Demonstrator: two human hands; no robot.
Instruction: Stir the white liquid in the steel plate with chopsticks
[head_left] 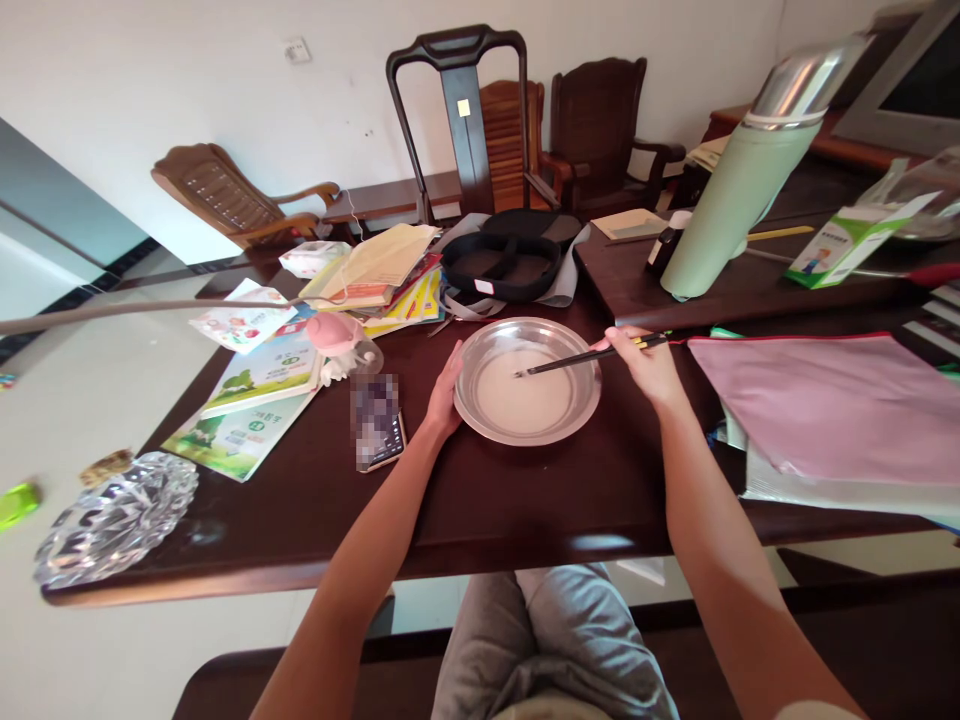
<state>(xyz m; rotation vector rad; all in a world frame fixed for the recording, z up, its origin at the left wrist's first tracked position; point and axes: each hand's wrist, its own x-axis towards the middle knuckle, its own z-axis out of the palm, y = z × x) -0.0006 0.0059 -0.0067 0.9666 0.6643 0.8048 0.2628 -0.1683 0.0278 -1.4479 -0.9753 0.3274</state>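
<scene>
Between left hand [448,395] and right hand [646,368] there is one bowl [517,436]; beside the left, one phone [377,425]; beyond the right, one flask [742,200]; beyond both, four chairs [466,140].

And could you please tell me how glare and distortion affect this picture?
In the head view, pale glare marks the dark table near its front edge, and highlights line the metal bowl; in the head view, the green flask leans outward, probably from wide-angle stretch, and the phone is partly pixelated.
</scene>
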